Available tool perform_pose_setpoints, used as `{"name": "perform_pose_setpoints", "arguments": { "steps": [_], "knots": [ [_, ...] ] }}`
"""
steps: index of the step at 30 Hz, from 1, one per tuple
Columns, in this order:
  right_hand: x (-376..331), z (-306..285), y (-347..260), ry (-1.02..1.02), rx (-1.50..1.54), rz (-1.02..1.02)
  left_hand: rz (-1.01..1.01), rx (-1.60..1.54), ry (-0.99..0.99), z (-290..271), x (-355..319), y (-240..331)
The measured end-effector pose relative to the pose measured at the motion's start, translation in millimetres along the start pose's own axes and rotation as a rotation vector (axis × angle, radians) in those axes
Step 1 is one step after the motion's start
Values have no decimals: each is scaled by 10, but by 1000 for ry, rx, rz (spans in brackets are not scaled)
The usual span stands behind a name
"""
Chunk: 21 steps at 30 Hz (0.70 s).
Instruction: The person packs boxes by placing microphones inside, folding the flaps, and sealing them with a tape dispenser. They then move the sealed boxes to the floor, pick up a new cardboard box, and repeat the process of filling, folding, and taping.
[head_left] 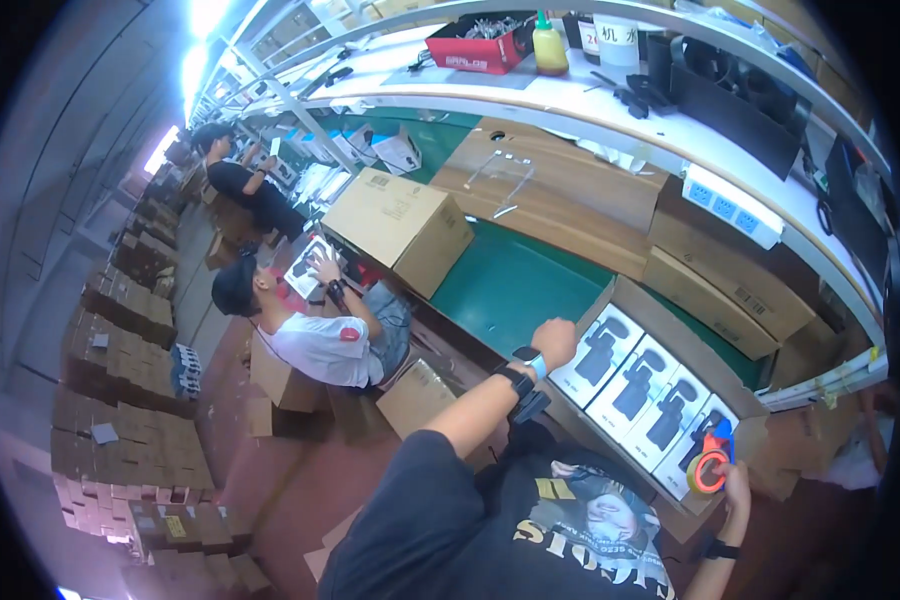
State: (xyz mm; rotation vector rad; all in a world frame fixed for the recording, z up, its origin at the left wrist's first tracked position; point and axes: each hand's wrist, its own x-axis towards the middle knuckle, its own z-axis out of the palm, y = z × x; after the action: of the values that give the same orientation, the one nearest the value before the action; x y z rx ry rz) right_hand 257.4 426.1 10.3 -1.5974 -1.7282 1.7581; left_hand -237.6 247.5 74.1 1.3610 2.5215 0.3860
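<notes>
From my end I see the tape dispenser (711, 453), orange-red with a blue part, over the right end of an open carton (685, 350). In that carton lies a row of four white boxes (630, 390), dark devices pictured on them. It sits along the near side of a green desk (520, 285), with a closed carton (395, 215) farther left. Above runs a white shelf (570, 97) carrying a red bin (475, 52) and a yellow bottle (549, 52). Off to my left, a person in a white shirt (315, 348) holds a boxed item (308, 265), and stacked cartons (120, 440) cover part of the reddish floor (300, 490).

The dispenser is at my right hand (736, 487), well apart from my left hand (555, 343). The right hand's fingers are wrapped around it. The left is curled at the open carton's left end, its fingertips hidden; I cannot tell whether it grips anything.
</notes>
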Motion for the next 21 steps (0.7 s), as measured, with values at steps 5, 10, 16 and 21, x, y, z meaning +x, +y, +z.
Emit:
{"name": "perform_pose_setpoints", "arguments": {
  "steps": [5,10,16,21],
  "knots": [
    [-80,-106,-9,68,-27,-44,-3,-27,-82,-88,-256,197],
    [-523,-548,-417,89,-69,-256,166,71,-169,-72,-38,371],
    [0,-71,-511,15,494,-207,315,264,-146,520,60,-5],
    [-13,-354,-137,161,911,-167,338,18,-272,684,-110,293]
  ]
}}
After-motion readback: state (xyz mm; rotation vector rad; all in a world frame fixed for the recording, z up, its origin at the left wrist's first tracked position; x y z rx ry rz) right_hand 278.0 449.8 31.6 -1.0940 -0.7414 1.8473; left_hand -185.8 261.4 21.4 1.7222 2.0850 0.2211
